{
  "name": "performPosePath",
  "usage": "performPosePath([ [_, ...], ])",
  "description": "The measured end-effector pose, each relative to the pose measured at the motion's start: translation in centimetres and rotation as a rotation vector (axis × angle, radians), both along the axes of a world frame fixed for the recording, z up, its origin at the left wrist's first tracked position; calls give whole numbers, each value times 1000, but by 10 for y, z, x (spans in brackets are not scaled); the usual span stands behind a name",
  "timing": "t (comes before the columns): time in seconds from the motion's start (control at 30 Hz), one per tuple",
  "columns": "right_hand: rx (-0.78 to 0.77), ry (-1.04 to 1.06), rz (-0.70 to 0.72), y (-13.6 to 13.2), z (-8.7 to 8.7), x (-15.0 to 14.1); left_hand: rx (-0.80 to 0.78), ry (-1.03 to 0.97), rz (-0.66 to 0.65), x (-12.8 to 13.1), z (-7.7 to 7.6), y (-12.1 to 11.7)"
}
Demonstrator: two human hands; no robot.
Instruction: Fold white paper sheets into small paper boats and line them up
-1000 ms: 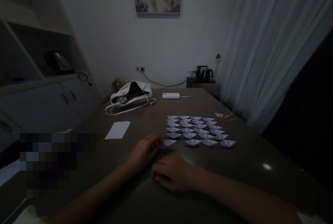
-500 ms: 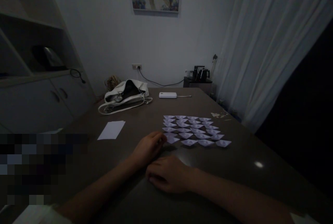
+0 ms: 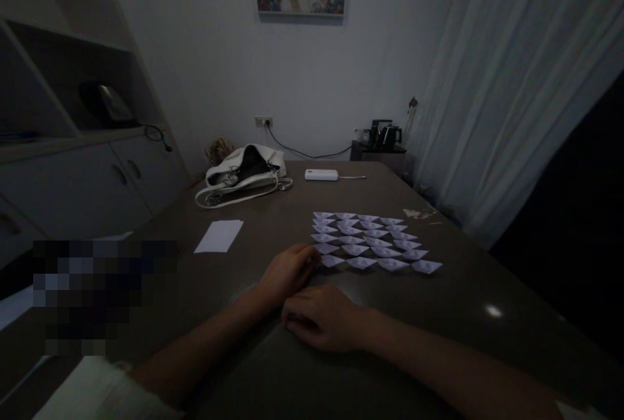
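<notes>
Several white folded paper boats [image 3: 382, 242] stand in close rows on the dark table. My left hand [image 3: 288, 273] is at the left end of the front row. Its fingers are bent together, with their tips on the left point of a paper boat [image 3: 332, 261]; part of that end is hidden by the fingers. Nearer to me, my right hand [image 3: 322, 317] rests on the table, curled loosely inward, with nothing visible in it. The two hands lie close together, the right one just in front of the left.
Left of the boats lies a small stack of white paper [image 3: 219, 236]. Farther back are a white handbag [image 3: 248, 173] and a white power bank [image 3: 321, 175] with a short cable. Paper scraps [image 3: 418, 214] lie near the right table edge. A blurred patch covers the left side.
The whole view has shifted slightly to the right, as my head turned a little left. The front-left boat now lines up more evenly with its row; my right hand stays curled.
</notes>
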State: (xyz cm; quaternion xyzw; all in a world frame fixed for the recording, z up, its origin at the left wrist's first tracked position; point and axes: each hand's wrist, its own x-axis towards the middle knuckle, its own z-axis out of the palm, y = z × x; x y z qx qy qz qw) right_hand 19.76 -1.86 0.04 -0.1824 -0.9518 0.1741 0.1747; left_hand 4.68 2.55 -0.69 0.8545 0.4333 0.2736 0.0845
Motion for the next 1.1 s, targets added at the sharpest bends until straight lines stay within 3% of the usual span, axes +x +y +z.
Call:
performPosePath([
  [1.1,-47,7,-2,0,0,-1,-32,-2,1,-1,3,0],
])
